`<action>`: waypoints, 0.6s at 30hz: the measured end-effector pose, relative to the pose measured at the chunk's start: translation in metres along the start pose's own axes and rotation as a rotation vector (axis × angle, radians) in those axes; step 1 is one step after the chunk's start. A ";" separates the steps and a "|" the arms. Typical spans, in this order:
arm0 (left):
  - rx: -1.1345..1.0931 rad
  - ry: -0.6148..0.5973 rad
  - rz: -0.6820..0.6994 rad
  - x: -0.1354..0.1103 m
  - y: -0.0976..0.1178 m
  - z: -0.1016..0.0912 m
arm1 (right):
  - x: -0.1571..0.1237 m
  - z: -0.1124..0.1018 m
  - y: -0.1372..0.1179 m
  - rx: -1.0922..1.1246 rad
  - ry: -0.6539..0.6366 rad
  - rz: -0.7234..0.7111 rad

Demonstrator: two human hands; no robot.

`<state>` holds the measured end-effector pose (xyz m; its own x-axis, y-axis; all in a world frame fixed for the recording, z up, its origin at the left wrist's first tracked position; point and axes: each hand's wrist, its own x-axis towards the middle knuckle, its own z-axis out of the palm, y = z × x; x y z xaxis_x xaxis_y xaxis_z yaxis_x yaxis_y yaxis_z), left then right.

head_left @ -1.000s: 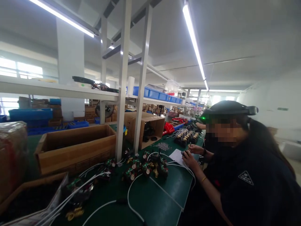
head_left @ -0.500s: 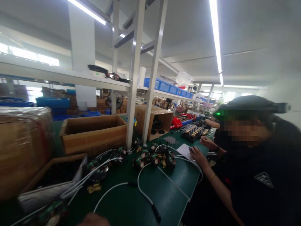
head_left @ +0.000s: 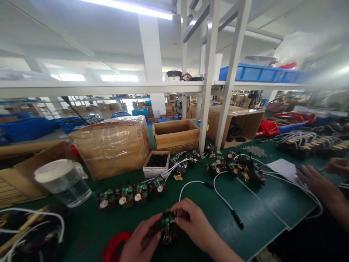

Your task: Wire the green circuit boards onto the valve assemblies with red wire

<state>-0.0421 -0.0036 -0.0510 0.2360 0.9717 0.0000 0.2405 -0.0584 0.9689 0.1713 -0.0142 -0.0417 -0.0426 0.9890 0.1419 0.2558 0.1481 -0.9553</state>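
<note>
Circuit module (head_left: pixel 168 226), just one, was clamped between left hand (head_left: pixel 143 238) and right hand (head_left: pixel 194 222) over the green bench (head_left: pixel 253 209), disc end and long axis pointing toward six o'clock. Four similar modules (head_left: pixel 140 192) lay from ten to eleven; one open carton (head_left: pixel 177 139), twelve.

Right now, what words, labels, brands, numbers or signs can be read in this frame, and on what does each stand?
No text is readable.
White sheet: small marks, too small to read.
Cardboard box at far left: printed lines, no legible words.
Green-boarded unit between left hand and right hand: any lettering too small.
</note>
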 end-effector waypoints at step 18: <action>-0.108 0.038 -0.058 -0.011 -0.029 0.033 | -0.021 0.019 0.022 -0.078 -0.047 -0.002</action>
<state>-0.0204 -0.0200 -0.0878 0.1883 0.9809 -0.0490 0.1490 0.0208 0.9886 0.1592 -0.0315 -0.0707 -0.0878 0.9876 0.1301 0.3303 0.1521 -0.9315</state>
